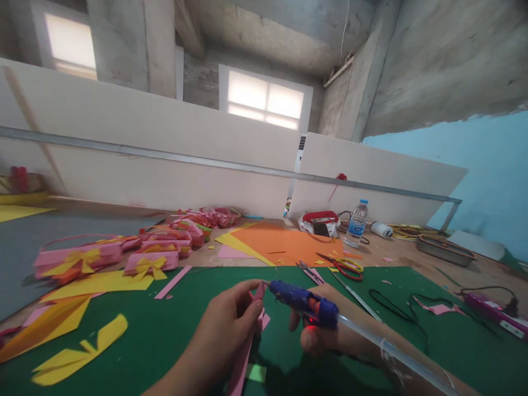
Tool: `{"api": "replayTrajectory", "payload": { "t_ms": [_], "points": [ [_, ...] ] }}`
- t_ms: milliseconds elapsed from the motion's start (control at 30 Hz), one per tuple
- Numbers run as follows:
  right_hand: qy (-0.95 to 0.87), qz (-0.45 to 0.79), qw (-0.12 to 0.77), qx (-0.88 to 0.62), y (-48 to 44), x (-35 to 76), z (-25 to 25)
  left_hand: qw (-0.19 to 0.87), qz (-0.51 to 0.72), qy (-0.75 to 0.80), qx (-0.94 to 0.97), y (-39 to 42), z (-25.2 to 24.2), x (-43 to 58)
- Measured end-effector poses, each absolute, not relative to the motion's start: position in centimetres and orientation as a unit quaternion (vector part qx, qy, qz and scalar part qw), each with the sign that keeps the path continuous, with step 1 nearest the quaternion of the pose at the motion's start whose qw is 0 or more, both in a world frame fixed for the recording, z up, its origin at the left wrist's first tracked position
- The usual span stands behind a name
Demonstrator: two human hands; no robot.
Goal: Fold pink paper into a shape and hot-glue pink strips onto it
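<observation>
My left hand [231, 324] pinches a folded pink paper strip [242, 360] between thumb and fingers, its long end hanging toward me. In my right hand [319, 335] is a blue hot glue gun [303, 302], with a long clear glue stick [396, 355] sticking out of its back and a red light glowing below. The gun's nozzle points left, at the top of the pink strip; whether it touches cannot be made out. Under my hands lies a green mat [165, 335], with a small light-green paper piece [256, 373] on it.
Pink paper bags with yellow bows [150, 264] and yellow paper cutouts [82, 352] lie left. Ahead are orange sheets [280, 242], yellow-handled scissors [344, 267] and a water bottle [357, 223]. A black cord [400, 316] and a purple power strip [495, 313] lie right.
</observation>
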State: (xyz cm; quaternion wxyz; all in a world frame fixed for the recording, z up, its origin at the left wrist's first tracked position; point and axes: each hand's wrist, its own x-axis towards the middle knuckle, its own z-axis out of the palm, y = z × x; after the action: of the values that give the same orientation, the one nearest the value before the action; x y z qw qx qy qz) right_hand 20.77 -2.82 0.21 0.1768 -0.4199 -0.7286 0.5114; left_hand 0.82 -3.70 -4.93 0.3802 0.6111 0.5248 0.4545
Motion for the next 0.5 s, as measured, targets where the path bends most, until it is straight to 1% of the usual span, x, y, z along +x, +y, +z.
{"api": "replayTrajectory", "payload": {
  "t_ms": [300, 500],
  "points": [
    [-0.729, 0.512, 0.163, -0.424, -3.0, 20.8, 0.2, 0.402, 0.479, 0.517, 0.584, -3.9, -3.9, 0.5],
    [-0.728, 0.517, 0.180, -0.413, -3.0, 20.8, 0.0, 0.420, 0.469, 0.507, 0.588, -4.0, -3.7, 0.5]
  ]
}}
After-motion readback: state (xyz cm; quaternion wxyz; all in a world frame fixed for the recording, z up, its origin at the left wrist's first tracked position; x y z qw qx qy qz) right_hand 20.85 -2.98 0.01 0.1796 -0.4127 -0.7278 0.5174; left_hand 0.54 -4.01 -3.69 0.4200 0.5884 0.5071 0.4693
